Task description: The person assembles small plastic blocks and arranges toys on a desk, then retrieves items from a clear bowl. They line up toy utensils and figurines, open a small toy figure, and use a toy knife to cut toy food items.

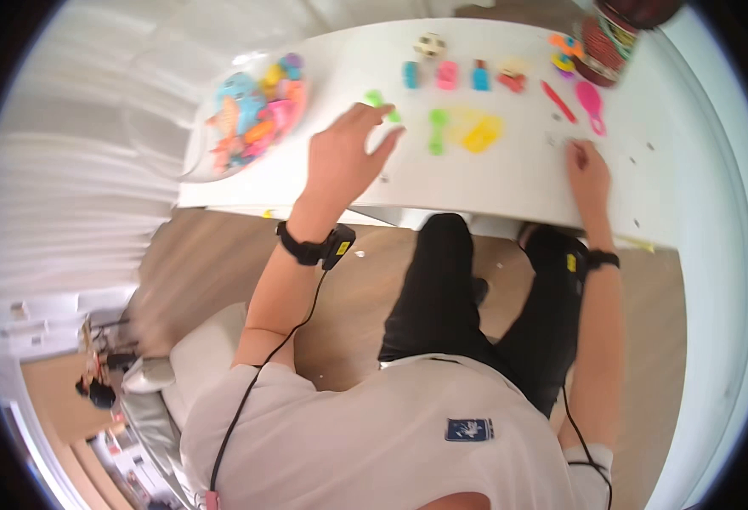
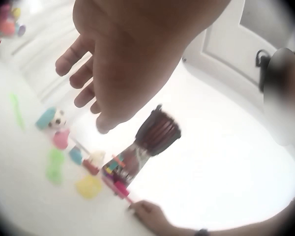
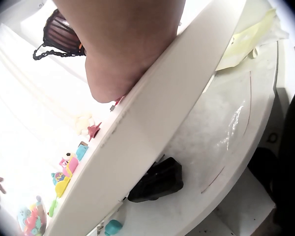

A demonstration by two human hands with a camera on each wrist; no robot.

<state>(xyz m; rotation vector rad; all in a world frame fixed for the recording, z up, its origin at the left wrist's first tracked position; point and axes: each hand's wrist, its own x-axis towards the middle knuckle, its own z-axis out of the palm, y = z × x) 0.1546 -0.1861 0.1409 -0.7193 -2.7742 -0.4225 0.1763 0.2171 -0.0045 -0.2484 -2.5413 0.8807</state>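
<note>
Spreading loosely, the fingers of the left hand point(image 1: 344, 161) hang over the white table point(image 1: 527, 183), the thumb held wide of the rest, with nothing in their grip. A slim bright green piece point(image 1: 393, 115) lies right by the fingertips in the head view; whether they touch it, I cannot tell. The right hand point(image 1: 588, 174) lies low near the front edge, fingers curled in and drawn narrow; whether they pinch anything, I cannot tell. Just beyond it are a smooth pink spoon-shaped piece point(image 1: 591, 104), rounded at its head, and a thin straight red stick point(image 1: 558, 102).

Between the hands lie a green double-ended piece point(image 1: 438, 132), lobed at both tips, and beside it a see-through yellow piece point(image 1: 480, 133). Farther back, in a loose row, stand a chunky teal piece point(image 1: 410, 75), a pink piece point(image 1: 447, 75), a blue piece with a dark top point(image 1: 480, 78) and a red piece point(image 1: 512, 82) with a cream top, with a black-and-white patterned ball point(image 1: 429, 45) behind them. A rounded clear container point(image 1: 297, 102) of colourful shapes sits on the left, and a dark, ribbed vessel point(image 1: 608, 51) at the far right.
</note>
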